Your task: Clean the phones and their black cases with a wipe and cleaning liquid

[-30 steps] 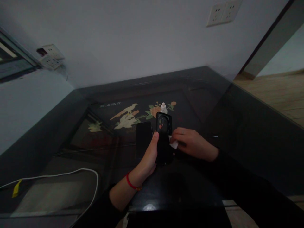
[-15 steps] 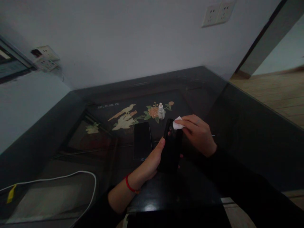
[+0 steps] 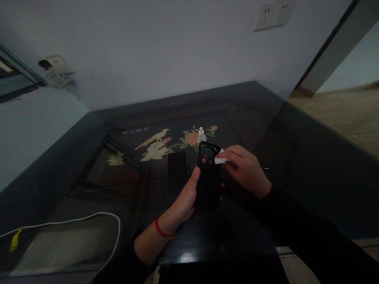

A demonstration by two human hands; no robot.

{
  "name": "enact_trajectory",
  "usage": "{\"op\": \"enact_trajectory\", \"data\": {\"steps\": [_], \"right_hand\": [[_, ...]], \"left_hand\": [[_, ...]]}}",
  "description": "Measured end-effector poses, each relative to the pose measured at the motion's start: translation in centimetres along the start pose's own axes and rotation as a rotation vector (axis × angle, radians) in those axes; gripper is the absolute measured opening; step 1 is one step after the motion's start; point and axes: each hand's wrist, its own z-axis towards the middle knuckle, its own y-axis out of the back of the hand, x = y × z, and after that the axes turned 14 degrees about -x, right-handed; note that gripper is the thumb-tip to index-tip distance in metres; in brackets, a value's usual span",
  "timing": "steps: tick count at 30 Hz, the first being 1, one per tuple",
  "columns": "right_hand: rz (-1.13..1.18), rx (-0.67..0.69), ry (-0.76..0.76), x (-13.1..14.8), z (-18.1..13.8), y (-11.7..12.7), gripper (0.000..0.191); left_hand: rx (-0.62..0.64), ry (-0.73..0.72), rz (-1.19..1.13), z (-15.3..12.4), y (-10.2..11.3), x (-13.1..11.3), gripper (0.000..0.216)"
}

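My left hand point(image 3: 184, 199), with a red cord bracelet at the wrist, is closed round a black phone case point(image 3: 208, 183) held above the table. Skin shows through the round camera cutout near its top. Between the fingertips of my right hand point(image 3: 247, 169) is a small white tissue point(image 3: 219, 158), pressed against the case's upper right edge. Left of the case a black smartphone point(image 3: 177, 173) lies flat on the table, its lower end partly behind my left hand. Just beyond the case stands a small clear bottle point(image 3: 201, 136) with a white cap, its base hidden.
The dark glossy table point(image 3: 260, 118) has a bird-and-flower picture point(image 3: 156, 148) on its top. A white cable point(image 3: 100, 213) with a yellow tag point(image 3: 14, 240) curves across the near left. Behind rises a white wall point(image 3: 166, 51) with sockets point(image 3: 274, 15).
My left hand has shifted the phone case slightly left and turned it more upright, so it now covers the bottle's base. The tissue has moved from the case's top corner to its right edge.
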Motion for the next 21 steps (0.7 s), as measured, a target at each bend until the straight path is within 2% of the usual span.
{"op": "enact_trajectory", "data": {"steps": [2, 4, 11, 17, 21], "right_hand": [[-0.058, -0.107, -0.015, -0.31, 0.17, 0.17, 0.025], [-0.090, -0.145, -0.007, -0.53, 0.32, 0.32, 0.025], [-0.004, 0.011, -0.011, -0.07, 0.29, 0.15, 0.017], [-0.058, -0.060, -0.017, -0.40, 0.36, 0.25, 0.023], [0.014, 0.005, 0.022, -0.15, 0.27, 0.25, 0.026]], "left_hand": [[0.046, 0.044, 0.028, -0.19, 0.07, 0.08, 0.062], [0.057, 0.072, 0.048, -0.35, 0.10, 0.13, 0.061], [0.007, -0.005, 0.003, 0.04, 0.19, -0.03, 0.063], [0.075, 0.041, 0.036, 0.17, 0.63, 0.05, 0.069], [0.024, -0.028, -0.048, -0.14, 0.23, -0.46, 0.062]]}}
